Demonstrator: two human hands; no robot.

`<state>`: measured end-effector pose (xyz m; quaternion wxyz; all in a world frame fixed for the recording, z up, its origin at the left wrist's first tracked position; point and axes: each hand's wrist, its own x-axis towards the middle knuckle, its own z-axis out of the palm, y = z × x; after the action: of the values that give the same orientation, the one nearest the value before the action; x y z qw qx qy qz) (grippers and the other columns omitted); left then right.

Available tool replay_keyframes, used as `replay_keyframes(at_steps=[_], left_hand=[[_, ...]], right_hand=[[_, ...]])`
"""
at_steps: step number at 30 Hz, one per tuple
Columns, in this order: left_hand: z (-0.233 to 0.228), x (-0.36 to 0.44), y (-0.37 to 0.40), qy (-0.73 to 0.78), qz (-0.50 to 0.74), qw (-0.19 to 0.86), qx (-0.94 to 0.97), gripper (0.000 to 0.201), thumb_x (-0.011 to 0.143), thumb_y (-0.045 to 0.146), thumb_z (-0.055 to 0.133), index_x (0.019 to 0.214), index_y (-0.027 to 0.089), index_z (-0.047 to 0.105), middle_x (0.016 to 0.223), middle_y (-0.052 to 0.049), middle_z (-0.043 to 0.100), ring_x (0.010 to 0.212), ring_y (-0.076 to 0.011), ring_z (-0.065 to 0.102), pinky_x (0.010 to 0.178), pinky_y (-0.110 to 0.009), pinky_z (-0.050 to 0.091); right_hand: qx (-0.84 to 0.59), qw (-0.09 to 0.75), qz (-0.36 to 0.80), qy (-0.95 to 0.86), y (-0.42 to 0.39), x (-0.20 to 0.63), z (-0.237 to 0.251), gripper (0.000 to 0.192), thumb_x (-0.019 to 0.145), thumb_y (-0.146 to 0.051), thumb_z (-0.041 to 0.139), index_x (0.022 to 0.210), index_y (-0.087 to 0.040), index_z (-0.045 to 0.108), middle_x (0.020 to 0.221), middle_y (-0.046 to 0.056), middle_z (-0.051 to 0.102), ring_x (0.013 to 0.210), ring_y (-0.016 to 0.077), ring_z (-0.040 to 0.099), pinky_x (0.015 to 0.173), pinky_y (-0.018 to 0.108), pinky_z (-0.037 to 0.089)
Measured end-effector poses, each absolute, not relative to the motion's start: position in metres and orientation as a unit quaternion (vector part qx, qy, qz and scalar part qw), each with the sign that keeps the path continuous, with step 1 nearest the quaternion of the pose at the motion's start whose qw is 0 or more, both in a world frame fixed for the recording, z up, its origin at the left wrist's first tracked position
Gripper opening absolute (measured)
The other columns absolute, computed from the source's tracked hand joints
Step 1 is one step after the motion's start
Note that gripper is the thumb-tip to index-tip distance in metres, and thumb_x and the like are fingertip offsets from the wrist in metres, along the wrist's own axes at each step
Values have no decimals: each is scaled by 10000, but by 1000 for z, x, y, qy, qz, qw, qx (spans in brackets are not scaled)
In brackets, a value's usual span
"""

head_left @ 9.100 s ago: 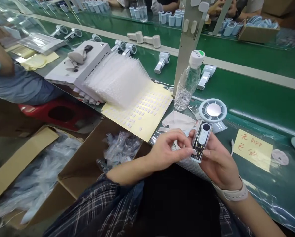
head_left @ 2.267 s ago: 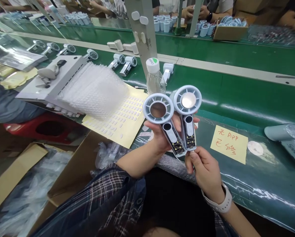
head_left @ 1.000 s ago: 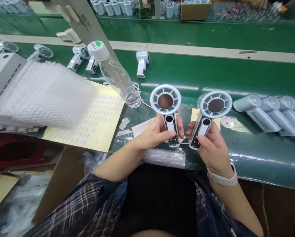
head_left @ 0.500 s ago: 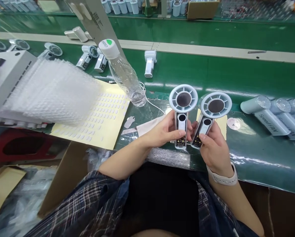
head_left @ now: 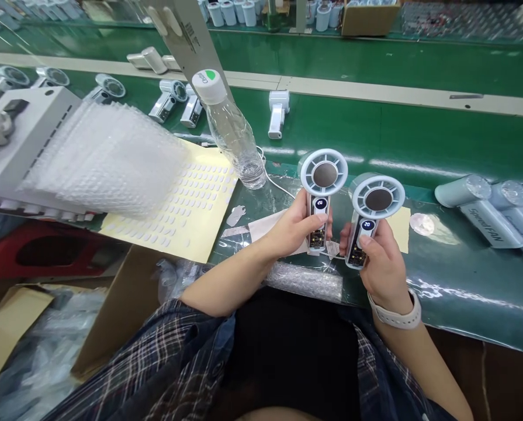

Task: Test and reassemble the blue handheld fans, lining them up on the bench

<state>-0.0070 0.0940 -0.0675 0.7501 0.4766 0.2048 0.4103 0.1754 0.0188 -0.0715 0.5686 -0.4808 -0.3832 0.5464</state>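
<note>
Both small round displays are lit now; half a second ago they were dark. Left unit reads something like "20" upside down, right unit reads "20". I take it both units power up.

My left hand (head_left: 297, 228) is closed round the handle of the left pale-blue handheld fan with ring-shaped head and bare circuit board (head_left: 321, 196), thumb across the front below the display. My right hand (head_left: 381, 263) is wrapped round the handle of the right pale-blue fan of the same make (head_left: 373, 216), thumb on its front. Both are held upright, side by side, apart, just above the bench edge, heads level.

Surface: glossy green conveyor belt (head_left: 419, 134). Clear plastic water bottle with white cap (head_left: 232, 131) stands tilted in view beyond my left hand. Yellow backing sheet of small white stickers (head_left: 186, 204) lies left, with a stack of bubble-wrap bags (head_left: 107, 158) overlapping it. Finished pale-blue cylindrical fans (head_left: 484, 210) lie at right. A yellow paper note (head_left: 400, 228) sits behind the right fan.

Room: more fan parts lie along the line, and an open brown cardboard box (head_left: 121, 310) stands by my knee.
</note>
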Motion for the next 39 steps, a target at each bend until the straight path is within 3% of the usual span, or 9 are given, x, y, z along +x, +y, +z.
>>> replay_keyframes(at_steps=[6,11,17,23,29,34,37,39], left_hand=[[-69,-4,99,198,392,751,493,481,908,508,779,1065,209,437,930,24,608,675,-119,650,627,-294,552],[-74,-1,97,189,376,746,516,497,922,551,764,1074,214,431,881,-1,639,749,-167,682,670,-315,566],[-72,-3,92,195,370,739,529,492,915,538,771,1087,210,446,991,-19,616,752,-153,677,659,-306,562],[-69,-4,93,232,370,728,528,527,888,554,777,1137,217,457,1004,-32,642,725,-164,681,656,-326,545],[-62,-7,91,269,361,722,526,561,885,557,786,1156,204,445,1100,-90,676,841,-218,752,733,-364,594],[-59,-8,91,319,383,709,499,773,764,523,914,1240,204,395,1044,-86,728,741,-200,743,690,-339,582],[-61,-8,91,300,400,726,472,686,868,671,748,1223,213,381,1011,-93,752,666,-200,728,625,-341,574],[-62,-9,91,262,404,751,452,631,908,696,666,1218,229,375,1001,-88,760,673,-223,742,593,-344,579]], right_hand=[[-474,566,546,-397,23,174,-75,260,937,-459,735,1100,-287,629,948,27,698,725,208,658,607,350,583],[-453,583,559,-377,27,170,-76,264,924,-441,740,1111,-281,643,960,33,709,817,237,699,684,392,626],[-459,599,549,-358,21,174,-74,250,910,-429,730,1091,-271,662,939,28,721,724,211,670,583,357,591],[-459,609,533,-367,22,174,-77,206,911,-405,706,1082,-295,673,946,48,745,845,289,735,709,464,641],[-490,609,521,-343,23,174,-75,166,870,-365,721,1007,-273,703,884,26,726,663,196,653,513,314,541],[-451,616,565,-312,23,174,-70,314,910,-519,754,1101,-288,662,835,11,746,577,172,636,457,273,511],[-406,592,626,-306,24,175,-67,493,919,-711,687,1040,-236,736,889,60,768,627,190,684,506,315,583],[-412,594,628,-289,23,175,-64,518,918,-727,686,1033,-231,783,986,86,798,815,244,765,665,371,668]])
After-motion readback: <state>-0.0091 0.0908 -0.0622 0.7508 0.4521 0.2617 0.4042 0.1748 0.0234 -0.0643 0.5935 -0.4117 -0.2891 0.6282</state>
